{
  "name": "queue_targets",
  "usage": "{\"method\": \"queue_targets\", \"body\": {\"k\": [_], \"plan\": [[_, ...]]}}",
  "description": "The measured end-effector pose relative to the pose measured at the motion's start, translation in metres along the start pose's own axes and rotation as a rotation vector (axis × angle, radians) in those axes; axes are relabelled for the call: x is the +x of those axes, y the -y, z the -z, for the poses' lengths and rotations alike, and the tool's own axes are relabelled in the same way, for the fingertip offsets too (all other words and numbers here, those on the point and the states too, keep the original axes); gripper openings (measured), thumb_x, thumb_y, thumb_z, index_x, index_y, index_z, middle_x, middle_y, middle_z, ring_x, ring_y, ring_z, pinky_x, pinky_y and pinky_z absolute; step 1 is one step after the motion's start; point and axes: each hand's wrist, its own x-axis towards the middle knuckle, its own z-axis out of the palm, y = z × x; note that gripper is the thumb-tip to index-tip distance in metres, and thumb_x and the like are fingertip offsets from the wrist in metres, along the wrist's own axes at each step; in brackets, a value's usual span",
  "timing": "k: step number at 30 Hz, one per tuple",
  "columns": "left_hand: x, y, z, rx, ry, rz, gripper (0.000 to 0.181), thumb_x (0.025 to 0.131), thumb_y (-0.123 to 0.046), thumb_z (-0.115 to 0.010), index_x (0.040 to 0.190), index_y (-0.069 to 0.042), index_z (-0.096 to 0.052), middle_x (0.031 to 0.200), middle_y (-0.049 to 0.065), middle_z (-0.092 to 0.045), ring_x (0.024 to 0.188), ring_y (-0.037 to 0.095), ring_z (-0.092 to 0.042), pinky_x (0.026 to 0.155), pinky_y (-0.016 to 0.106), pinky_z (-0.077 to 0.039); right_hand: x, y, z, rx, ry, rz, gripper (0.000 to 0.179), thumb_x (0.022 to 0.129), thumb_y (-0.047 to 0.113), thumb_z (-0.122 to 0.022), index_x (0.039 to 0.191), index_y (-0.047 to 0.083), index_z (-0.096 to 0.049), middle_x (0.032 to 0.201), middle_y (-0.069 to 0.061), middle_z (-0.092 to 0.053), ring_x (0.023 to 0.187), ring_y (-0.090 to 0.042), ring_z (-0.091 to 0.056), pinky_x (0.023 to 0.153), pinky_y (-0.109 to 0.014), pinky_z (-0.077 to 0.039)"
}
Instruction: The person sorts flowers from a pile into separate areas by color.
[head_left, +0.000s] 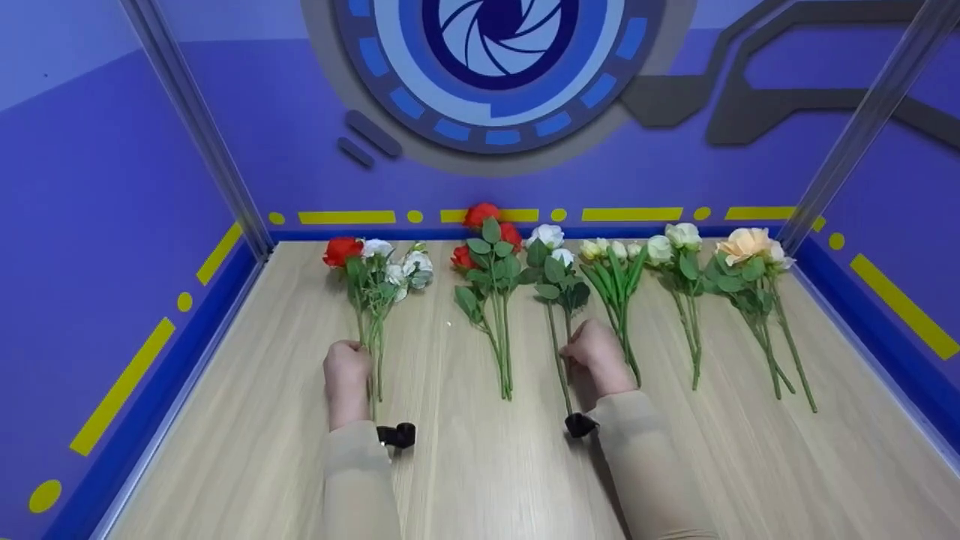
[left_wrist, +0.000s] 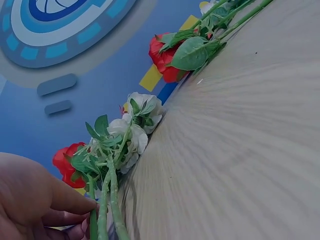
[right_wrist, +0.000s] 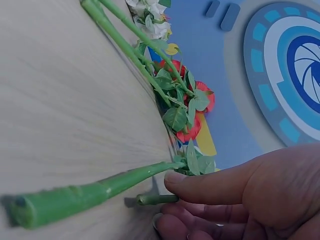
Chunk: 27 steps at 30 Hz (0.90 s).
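At the left of the table, my left hand pinches the stem of a red rose between thumb and fingers. White flowers on green stems lie right beside that rose, and in the left wrist view their stems run just past the fingertips. My right hand pinches one stem of a pair of white roses near the middle. The other, longer stem lies alongside, outside the grip. Both held flowers lie low over the wooden table.
Red roses lie between my hands. Right of my right hand are tulip-like pale buds, pale green-white roses and a peach flower bunch. Blue-purple panels enclose the table's back and sides.
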Motion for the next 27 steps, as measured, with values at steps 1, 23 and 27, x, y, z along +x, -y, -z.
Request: {"method": "queue_targets", "body": {"k": [1, 23, 27], "plan": [[0.0, 0.0, 0.0, -0.005, -0.002, 0.005, 0.042, 0.107, -0.015, -0.041, 0.143, 0.002, -0.055, 0.148, 0.025, -0.055, 0.133, 0.04, -0.055, 0.109, 0.054, -0.047, 0.0, 0.0, 0.0, -0.009, -0.003, -0.002, 0.017, 0.083, 0.01, -0.083, 0.083, -0.001, -0.07, 0.077, -0.013, -0.072, 0.063, -0.019, -0.061, 0.058, -0.029, -0.05], [-0.007, -0.012, 0.008, -0.127, -0.178, -0.145, 0.037, 0.102, -0.011, -0.049, 0.13, 0.008, -0.064, 0.132, 0.029, -0.065, 0.124, 0.042, -0.062, 0.106, 0.05, -0.049, -0.004, 0.008, 0.007, -0.087, -0.04, 0.006, 0.042, 0.099, 0.021, -0.066, 0.061, 0.013, -0.05, 0.053, 0.002, -0.047, 0.052, -0.017, -0.048, 0.052, -0.029, -0.039], [-0.012, -0.023, 0.004, -0.149, -0.229, -0.207, 0.031, 0.101, -0.011, -0.055, 0.123, 0.008, -0.068, 0.122, 0.028, -0.07, 0.114, 0.042, -0.066, 0.1, 0.049, -0.052, -0.006, 0.016, 0.006, -0.04, -0.102, 0.042, 0.038, 0.1, 0.022, -0.063, 0.066, 0.011, -0.051, 0.057, 0.001, -0.045, 0.053, -0.017, -0.044, 0.053, -0.029, -0.036]]}}
